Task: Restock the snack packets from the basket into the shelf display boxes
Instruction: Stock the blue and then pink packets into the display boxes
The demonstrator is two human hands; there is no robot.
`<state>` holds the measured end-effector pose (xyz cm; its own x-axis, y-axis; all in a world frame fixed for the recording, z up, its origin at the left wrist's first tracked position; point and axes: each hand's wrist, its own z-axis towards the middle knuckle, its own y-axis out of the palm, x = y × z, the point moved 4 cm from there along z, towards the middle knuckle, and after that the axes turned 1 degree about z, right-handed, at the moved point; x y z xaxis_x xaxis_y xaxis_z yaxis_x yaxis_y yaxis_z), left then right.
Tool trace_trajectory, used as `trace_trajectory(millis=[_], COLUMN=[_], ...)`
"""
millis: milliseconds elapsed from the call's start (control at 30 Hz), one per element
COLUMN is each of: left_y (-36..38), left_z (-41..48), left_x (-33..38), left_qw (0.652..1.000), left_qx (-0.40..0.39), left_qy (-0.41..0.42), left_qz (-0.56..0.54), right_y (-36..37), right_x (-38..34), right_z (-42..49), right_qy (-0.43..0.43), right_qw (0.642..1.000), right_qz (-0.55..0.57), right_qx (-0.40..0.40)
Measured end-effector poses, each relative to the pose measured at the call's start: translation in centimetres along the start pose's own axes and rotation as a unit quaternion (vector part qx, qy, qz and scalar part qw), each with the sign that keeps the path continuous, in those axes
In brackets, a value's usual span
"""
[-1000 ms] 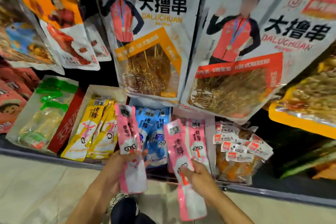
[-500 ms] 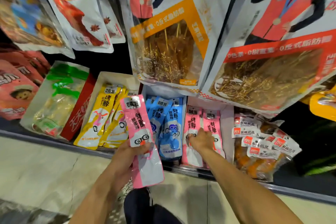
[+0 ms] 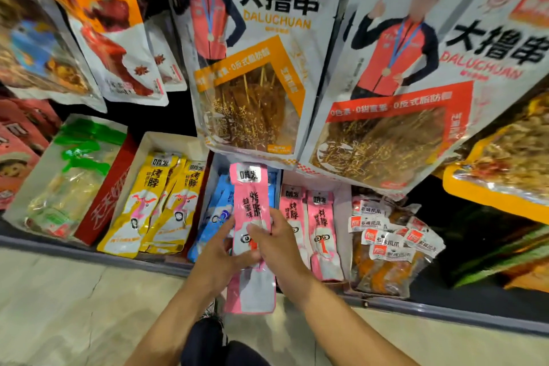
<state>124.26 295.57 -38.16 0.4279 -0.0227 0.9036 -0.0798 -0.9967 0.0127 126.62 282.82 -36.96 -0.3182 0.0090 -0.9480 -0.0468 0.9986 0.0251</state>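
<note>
At the front edge of the shelf (image 3: 89, 246), I've got both sets of fingers (image 3: 259, 230) wrapped on one pink packet (image 3: 252, 202). The left hand (image 3: 218, 258) grips its left side, and the right hand (image 3: 280, 249) pinches the right side, thumb across the front. The packet stands upright, its top in front of the blue packets (image 3: 215, 211) and its bottom end hanging past the shelf edge. Just to the right, two more pink ones (image 3: 322, 235) lie in their display box (image 3: 346, 202). Yellow packets (image 3: 160, 205) are in the box to the left, and chicken-feet packs (image 3: 386, 246) are further right. Big skewer bags (image 3: 252, 74) hang above.
</note>
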Motion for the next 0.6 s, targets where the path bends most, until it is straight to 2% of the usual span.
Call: trace_trajectory(millis=[67, 133, 167, 233, 300, 367, 433, 533, 600], left_y=[-0.1, -1.3, -2.2, -4.1, -5.3, -5.7, -5.6, -5.4, -5.7], left_z=[-0.5, -0.6, -0.7, -0.9, -1.1, -1.0, -1.1, -1.0, -0.8], left_x=[0.3, 0.2, 0.2, 0.3, 0.6, 1.0, 1.6, 1.7, 1.8], left_qw=[0.998, 0.985, 0.967, 0.905, 0.845, 0.809, 0.792, 0.790, 0.791], left_qx=[-0.011, 0.027, 0.062, 0.144, 0.202, 0.239, 0.254, 0.256, 0.261], left_qy=[-0.008, -0.009, 0.005, 0.059, 0.087, 0.106, 0.134, 0.144, 0.141], left_qz=[0.056, 0.171, 0.246, 0.397, 0.488, 0.527, 0.538, 0.539, 0.535], right_y=[-0.8, -3.2, -4.9, -8.7, -12.0, -13.5, -13.6, -13.3, -12.9], right_x=[0.0, 0.7, 1.1, 2.3, 3.2, 3.8, 4.2, 5.9, 7.2], right_z=[0.2, 0.9, 1.2, 1.9, 2.8, 3.9, 5.0, 6.9, 7.4], right_qy=[-0.009, -0.017, -0.009, 0.009, 0.022, 0.037, 0.027, 0.020, 0.042], right_qw=[0.998, 0.988, 0.980, 0.958, 0.925, 0.891, 0.849, 0.766, 0.743], right_qz=[-0.043, -0.113, -0.150, -0.221, -0.319, -0.413, -0.499, -0.622, -0.654], right_qx=[0.037, 0.101, 0.132, 0.184, 0.205, 0.186, 0.172, 0.162, 0.135])
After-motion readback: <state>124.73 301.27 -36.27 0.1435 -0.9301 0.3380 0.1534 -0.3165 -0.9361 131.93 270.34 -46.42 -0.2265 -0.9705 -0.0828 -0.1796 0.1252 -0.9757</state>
